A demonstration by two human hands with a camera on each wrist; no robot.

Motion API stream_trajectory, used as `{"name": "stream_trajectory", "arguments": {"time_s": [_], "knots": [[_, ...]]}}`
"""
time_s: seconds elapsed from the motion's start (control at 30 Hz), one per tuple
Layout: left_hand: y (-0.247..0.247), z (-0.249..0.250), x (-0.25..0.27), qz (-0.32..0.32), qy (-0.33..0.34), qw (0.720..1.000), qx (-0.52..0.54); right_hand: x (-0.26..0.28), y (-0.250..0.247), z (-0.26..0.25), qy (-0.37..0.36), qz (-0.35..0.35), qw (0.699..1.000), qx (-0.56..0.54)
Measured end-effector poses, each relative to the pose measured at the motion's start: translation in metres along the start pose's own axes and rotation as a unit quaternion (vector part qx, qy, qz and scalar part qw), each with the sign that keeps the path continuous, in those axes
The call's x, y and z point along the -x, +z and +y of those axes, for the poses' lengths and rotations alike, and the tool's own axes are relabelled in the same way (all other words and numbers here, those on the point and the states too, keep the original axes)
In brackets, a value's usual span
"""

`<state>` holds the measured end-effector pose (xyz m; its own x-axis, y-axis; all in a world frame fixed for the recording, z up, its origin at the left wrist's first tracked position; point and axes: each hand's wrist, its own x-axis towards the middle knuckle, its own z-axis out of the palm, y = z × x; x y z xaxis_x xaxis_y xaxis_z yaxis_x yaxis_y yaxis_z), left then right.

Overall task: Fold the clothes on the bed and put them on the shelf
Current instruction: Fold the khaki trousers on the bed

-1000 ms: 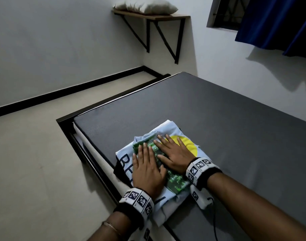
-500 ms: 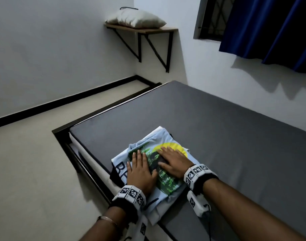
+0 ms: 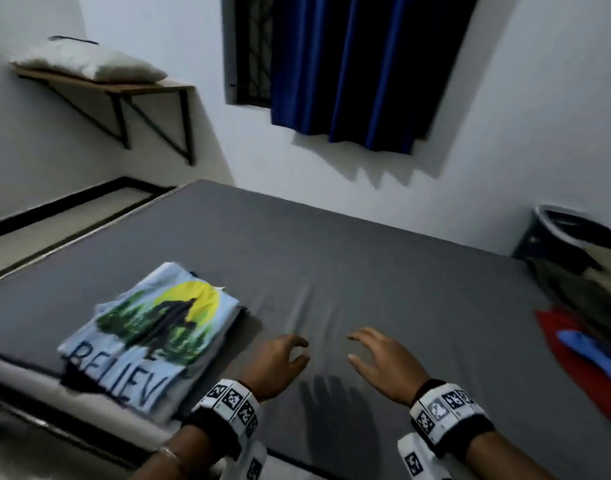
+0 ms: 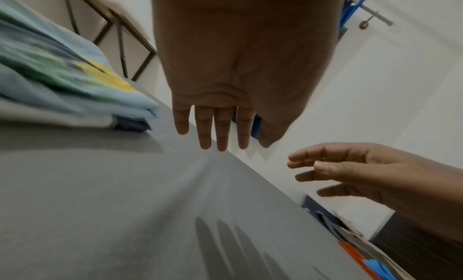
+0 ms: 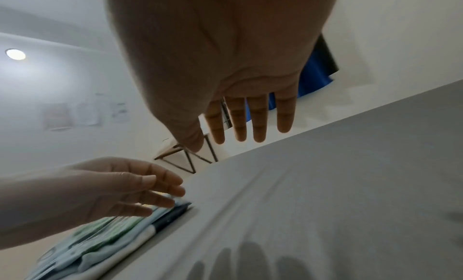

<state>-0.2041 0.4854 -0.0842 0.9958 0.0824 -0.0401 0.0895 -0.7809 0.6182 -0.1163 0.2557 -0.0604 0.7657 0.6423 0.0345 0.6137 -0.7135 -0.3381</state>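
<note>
Folded pale-blue printed T-shirt [image 3: 148,337] sits on a small stack at the lower left of the frame, on the grey bed [image 3: 332,254]. Both hands hover over bare mattress, left hand [image 3: 276,365] and right hand [image 3: 380,365] empty, fingers loosely spread. Unfolded pile of clothes [image 3: 584,341] at the right edge looks like the next grab. I'd pull one piece out flat before folding. Wall shelf [image 3: 124,86] with the pillow [image 3: 85,64] is upper left.

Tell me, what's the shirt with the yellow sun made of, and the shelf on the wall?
The shirt looks like soft knit cloth, probably cotton: it folds flat in limp layers, with a matte printed picture. The shelf looks like a wooden board with a dull brown top, on thin black brackets, likely metal.
</note>
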Motion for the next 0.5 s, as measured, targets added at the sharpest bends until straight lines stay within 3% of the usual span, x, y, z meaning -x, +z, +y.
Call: {"name": "stream_trajectory", "arguments": {"time_s": [0.17,0.33,0.5], "knots": [[0.072,0.106,-0.025,-0.057,0.096,0.993,0.047,0.114,-0.051,0.101,0.139,0.064,0.988,-0.009],[0.151,0.204,-0.043,-0.113,0.191,0.973,0.057,0.225,-0.091,0.189,0.284,0.124,0.950,-0.015],[0.212,0.263,-0.057,-0.148,0.239,0.957,0.068,0.288,-0.111,0.252,0.366,0.161,0.917,0.003]]}}
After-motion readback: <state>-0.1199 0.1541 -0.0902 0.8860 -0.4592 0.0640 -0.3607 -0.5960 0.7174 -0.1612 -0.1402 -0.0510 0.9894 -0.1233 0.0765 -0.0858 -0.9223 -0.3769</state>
